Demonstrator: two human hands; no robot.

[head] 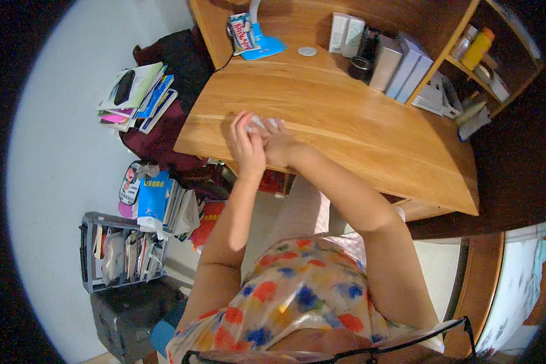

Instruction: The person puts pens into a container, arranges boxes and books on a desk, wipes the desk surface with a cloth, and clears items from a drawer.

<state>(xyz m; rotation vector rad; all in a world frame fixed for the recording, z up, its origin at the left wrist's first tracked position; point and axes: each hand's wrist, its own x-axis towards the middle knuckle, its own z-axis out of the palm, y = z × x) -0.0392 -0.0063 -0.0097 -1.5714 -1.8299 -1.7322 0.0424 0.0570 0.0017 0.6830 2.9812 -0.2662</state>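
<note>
My left hand (247,148) and my right hand (278,144) meet near the front left edge of the wooden desk (346,123). Between them is a crumpled white tissue or wipe (255,122), which shows past the fingers of both hands. My left hand stands on its side, its fingers curled against the white piece. The right hand lies palm down over it, close to the desktop. Most of the piece is hidden under the fingers.
Behind are a blue lamp base (266,48), a printed packet (244,34), a white disc (307,51), a dark cup (360,68) and several upright boxes (384,63). Left of the desk, a stack of books (132,93) rests on dark cloth. A grey crate (88,255) holds papers.
</note>
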